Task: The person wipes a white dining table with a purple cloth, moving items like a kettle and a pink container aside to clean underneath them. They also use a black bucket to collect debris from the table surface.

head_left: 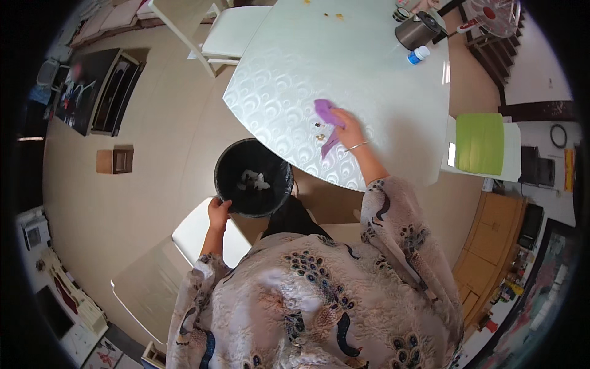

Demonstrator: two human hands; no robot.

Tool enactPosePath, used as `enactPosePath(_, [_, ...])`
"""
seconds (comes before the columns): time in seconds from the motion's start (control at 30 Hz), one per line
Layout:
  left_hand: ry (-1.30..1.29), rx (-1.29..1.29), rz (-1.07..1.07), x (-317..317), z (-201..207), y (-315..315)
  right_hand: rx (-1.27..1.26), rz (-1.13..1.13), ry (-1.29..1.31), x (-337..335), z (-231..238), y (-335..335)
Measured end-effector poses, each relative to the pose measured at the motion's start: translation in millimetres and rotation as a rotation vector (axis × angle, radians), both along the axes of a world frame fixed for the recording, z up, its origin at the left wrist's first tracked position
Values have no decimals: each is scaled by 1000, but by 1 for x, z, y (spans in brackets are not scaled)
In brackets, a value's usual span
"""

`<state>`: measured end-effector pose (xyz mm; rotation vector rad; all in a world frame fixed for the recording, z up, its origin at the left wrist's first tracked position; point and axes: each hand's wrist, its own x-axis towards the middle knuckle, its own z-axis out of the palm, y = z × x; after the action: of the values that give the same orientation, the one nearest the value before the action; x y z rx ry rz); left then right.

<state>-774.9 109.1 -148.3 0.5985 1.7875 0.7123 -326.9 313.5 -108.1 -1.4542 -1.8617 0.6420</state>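
My left hand (219, 214) grips the rim of a black trash bin (281, 161), its thumb over the edge. The bin has a dark liner and crumpled white tissues (254, 180) at the bottom. It stands against the near left edge of the white table (289, 80). On the tabletop, my right hand (348, 129) is closed on a purple cloth (324, 112), which spreads out on both sides of the fingers. Small brown and dark scraps (320, 136) lie just left of the hand, between the cloth's two ends.
At the table's far right are a dark kettle (416, 31) and a white-and-blue bottle (418, 55). Some yellowish crumbs (339, 16) lie at the far end. White chairs (236, 32) stand around the table, one with a green seat cover (479, 142). A small wooden stool (114, 162) is on the left floor.
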Motion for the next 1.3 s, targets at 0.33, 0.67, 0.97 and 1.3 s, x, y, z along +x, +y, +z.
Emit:
enactPosePath(0.33, [-48, 9, -65, 17, 5, 12, 141, -339, -315, 47, -60, -2])
enactPosePath(0.67, [-107, -38, -119, 21, -10, 22, 28, -47, -18, -67, -12, -45])
enactPosePath(0.97, [-190, 18, -47, 34, -9, 16, 206, -93, -235, -76, -44, -48])
enactPosePath(1.3, [-179, -7, -75, 20, 0, 1, 33, 193, 69, -183, 52, -115])
